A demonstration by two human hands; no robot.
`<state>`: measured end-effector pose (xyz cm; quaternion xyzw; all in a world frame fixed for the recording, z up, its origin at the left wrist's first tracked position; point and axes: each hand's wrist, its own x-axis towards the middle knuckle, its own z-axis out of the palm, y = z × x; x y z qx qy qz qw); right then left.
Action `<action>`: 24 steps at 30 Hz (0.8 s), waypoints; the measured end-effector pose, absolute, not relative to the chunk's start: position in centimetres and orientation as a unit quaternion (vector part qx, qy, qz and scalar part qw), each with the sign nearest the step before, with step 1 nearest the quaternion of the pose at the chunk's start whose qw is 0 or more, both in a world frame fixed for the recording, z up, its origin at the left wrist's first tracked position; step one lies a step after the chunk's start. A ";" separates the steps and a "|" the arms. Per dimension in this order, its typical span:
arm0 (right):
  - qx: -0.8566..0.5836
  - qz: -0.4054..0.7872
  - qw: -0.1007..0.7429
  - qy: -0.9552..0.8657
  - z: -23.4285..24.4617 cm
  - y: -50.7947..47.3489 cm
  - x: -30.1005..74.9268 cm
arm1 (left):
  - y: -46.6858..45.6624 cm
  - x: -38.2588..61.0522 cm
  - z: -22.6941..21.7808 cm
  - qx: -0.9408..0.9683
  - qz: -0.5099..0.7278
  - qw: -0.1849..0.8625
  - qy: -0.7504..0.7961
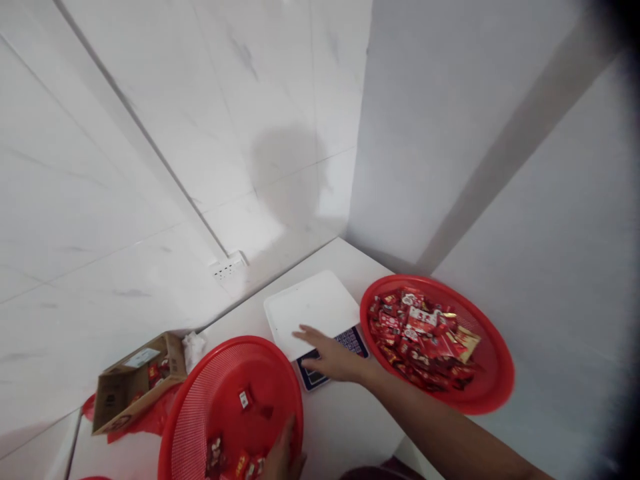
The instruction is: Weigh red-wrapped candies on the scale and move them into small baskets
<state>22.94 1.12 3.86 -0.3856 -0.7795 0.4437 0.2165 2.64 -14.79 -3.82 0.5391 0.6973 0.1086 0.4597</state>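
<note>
My right hand (330, 357) reaches over a white digital scale (313, 307), fingers spread and holding nothing. It hovers above or rests lightly on the front edge of the weighing plate, partly covering the dark keypad (353, 341). At the bottom edge, my left hand (283, 453) is inside the left red mesh basket (193, 407), near its right wall. Its visible fingers are apart, while its lower part is cut off. Beside it lie a few red candy packets (245, 467). A separate small red packet with a white label (244, 399) sits higher on the basket floor.
Right of the scale, a second red basket (493, 360) holds many red wrapped packets (420, 333). An open cardboard box (113, 407) with red packets stands at the left, red plastic under it. Behind the white table (345, 420) are walls and a power socket (229, 267).
</note>
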 end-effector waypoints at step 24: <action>-0.727 0.351 0.196 -0.556 -6.2 -2.7 44.1 | -12.3 10.0 -0.7 0.661 0.189 0.279 0.670</action>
